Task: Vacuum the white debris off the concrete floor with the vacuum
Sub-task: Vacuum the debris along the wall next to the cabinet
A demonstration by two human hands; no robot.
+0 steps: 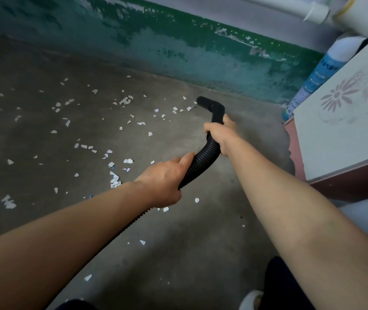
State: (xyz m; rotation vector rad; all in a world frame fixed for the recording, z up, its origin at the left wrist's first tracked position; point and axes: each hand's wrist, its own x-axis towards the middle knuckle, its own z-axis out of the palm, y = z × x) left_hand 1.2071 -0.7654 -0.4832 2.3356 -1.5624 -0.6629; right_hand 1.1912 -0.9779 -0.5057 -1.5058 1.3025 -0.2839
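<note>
- Both my hands are on the vacuum hose (203, 159), the black ribbed kind, and it's bent in a curve between them.
- My right hand (221, 133) is wrapped tight around the hose near the top, just below where the smooth black nozzle (209, 104) elbows off to the left.
- My left hand (165, 184) is gripping the hose lower down, thumb lying along the top of it, fingers curled underneath. From there the hose runs back under my left forearm and I lose sight of it.
- Nozzle tip is pointing left, low over the concrete floor (201, 253), near the foot of the wall. There are a couple of white scraps right beside the opening. Can't tell if the tip is actually touching the floor.
- The white debris (115, 179) is all over the place to the left of the hose: little torn flakes scattered across the floor, a thicker clump just left of my left wrist, a few bits with blue on them. A handful of pieces also sit near my left hand and lower down.
- The floor to the right of the hose, toward the cabinet, looks mostly bare.
- Wall (178, 48) behind is green paint, scuffed and peeling.
- On the right there's a white cabinet (339, 130) with a faded flower print and a reddish-brown edge, a blue-and-white bottle (308, 86) wedged between it and the wall, and white pipes (317, 12) up in the corner.
- My shoe (251, 298) pokes in at the bottom edge.
</note>
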